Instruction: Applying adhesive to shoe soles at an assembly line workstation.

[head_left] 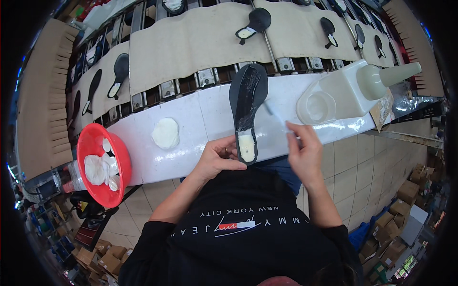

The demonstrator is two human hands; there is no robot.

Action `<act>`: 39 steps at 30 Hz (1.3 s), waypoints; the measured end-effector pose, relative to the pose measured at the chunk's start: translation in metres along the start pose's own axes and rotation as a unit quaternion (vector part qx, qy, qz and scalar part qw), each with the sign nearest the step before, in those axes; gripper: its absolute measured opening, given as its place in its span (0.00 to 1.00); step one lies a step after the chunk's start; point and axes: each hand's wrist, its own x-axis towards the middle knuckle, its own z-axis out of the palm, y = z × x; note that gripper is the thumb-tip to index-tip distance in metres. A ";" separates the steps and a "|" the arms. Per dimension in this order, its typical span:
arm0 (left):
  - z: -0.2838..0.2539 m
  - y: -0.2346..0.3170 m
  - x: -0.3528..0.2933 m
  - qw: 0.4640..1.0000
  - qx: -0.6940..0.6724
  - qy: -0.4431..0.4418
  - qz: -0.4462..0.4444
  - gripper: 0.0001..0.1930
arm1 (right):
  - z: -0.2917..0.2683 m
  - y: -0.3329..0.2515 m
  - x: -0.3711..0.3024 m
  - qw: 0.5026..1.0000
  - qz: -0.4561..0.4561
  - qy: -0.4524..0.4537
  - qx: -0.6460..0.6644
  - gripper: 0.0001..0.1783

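My left hand [214, 156] grips a black shoe sole [248, 97] by its heel end, thumb at the near edge and fingers under the left side. The sole points away from me, inner face up. Its forefoot and middle look dark and glossy, and a cream-white pad fills the heel recess. Right of the sole, my right hand [305, 151] pinches a thin, pale brush [275, 113], blurred by motion. The brush's tip is close to the sole's right edge; whether they touch, I cannot tell.
A white work ledge [200, 124] carries a round white pad [165, 133], a red bowl [126, 167] of white pieces at left, and a translucent bottle [341, 90] with a cup-like hollow at right. Beyond runs a conveyor [191, 45] with beige mats and several black soles [260, 20].
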 end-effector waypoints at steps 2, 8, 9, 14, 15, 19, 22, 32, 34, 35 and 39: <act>-0.004 0.000 -0.004 0.999 0.018 -0.008 -0.026 0.34 | -0.005 -0.002 0.005 0.998 0.044 0.037 0.021 0.12; -0.003 0.005 -0.007 1.000 0.013 -0.012 -0.016 0.33 | 0.015 -0.008 0.016 0.999 -0.032 0.006 0.011 0.13; -0.004 0.005 -0.008 1.000 0.013 -0.012 -0.014 0.33 | 0.014 0.002 0.022 0.999 -0.019 0.025 -0.032 0.13; -0.008 0.007 -0.010 1.000 0.024 -0.013 -0.009 0.33 | 0.005 0.006 0.032 0.998 -0.007 0.068 -0.006 0.12; -0.008 0.006 -0.011 1.000 0.024 -0.014 -0.009 0.33 | 0.012 -0.001 0.026 0.998 -0.043 0.038 0.015 0.12; -0.011 0.007 -0.013 1.000 0.017 -0.005 -0.001 0.32 | 0.019 0.011 0.039 0.998 -0.052 0.027 -0.028 0.13; -0.010 0.010 -0.014 1.000 0.008 -0.009 -0.003 0.32 | 0.005 0.022 0.059 0.994 -0.061 0.080 -0.030 0.13; -0.017 0.009 -0.019 1.000 0.002 -0.001 -0.004 0.31 | 0.020 -0.005 0.044 0.990 -0.134 -0.031 -0.024 0.11; -0.020 0.010 -0.021 1.000 0.004 0.000 -0.003 0.31 | 0.019 0.006 0.059 0.990 -0.130 0.001 -0.054 0.11; -0.021 0.010 -0.021 1.000 0.006 0.000 -0.005 0.31 | 0.018 0.014 0.068 0.988 -0.123 0.033 -0.086 0.10; -0.022 0.014 -0.019 1.000 0.003 -0.003 -0.014 0.31 | 0.003 0.027 0.086 0.989 -0.093 0.067 -0.089 0.10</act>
